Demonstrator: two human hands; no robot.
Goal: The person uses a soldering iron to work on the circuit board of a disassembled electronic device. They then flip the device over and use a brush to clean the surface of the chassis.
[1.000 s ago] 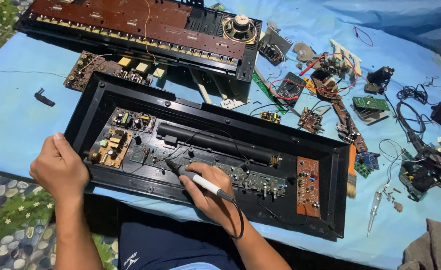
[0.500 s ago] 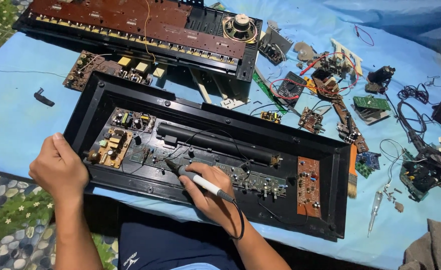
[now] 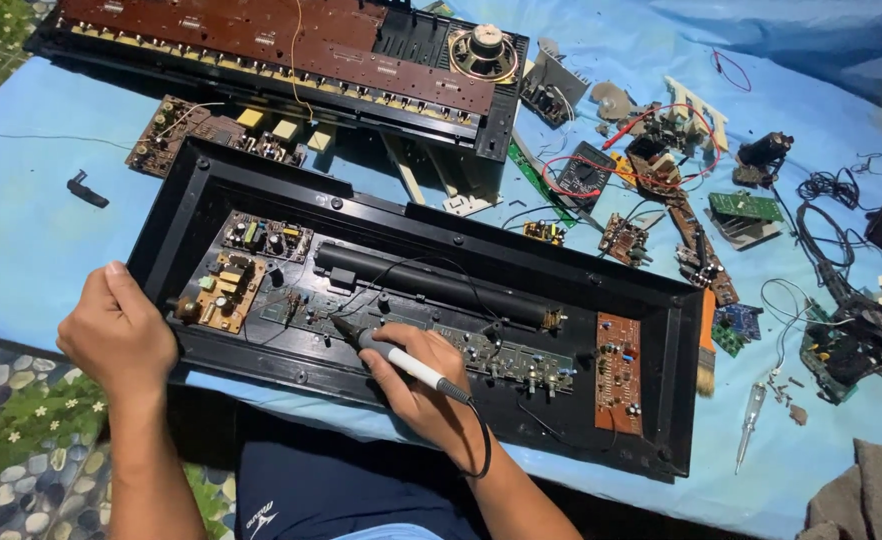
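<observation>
2 long black plastic housings lie on the blue cloth [image 3: 21, 220]: the near black housing [image 3: 411, 310], open side up, and a far housing [image 3: 281, 50] covered by a brown board with 1 round speaker [image 3: 483, 45] at its right end. Inside the near one I count 4 circuit boards — a small green one at upper left, a tan power board [image 3: 223, 290] below it, a long narrow green strip [image 3: 441, 345] through the middle, and an upright brown board [image 3: 618, 372] at the right — plus 1 matte black tube [image 3: 431, 283] running lengthwise.

The right hand [image 3: 423, 385] is curled in a pen grip around 1 soldering iron [image 3: 401, 358], its grey-white barrel ending in a black ribbed collar and black cord; the dark tip rests on the left part of the green strip. The left hand [image 3: 121, 330] is closed over the housing's near-left rim, fingers folded and thumb on top.

Beyond the housing's right end lie 1 brush [image 3: 706, 345] with a wooden handle, 1 clear-handled screwdriver [image 3: 748, 425], loose small boards and tangled red and black wires — too jumbled to count.
</observation>
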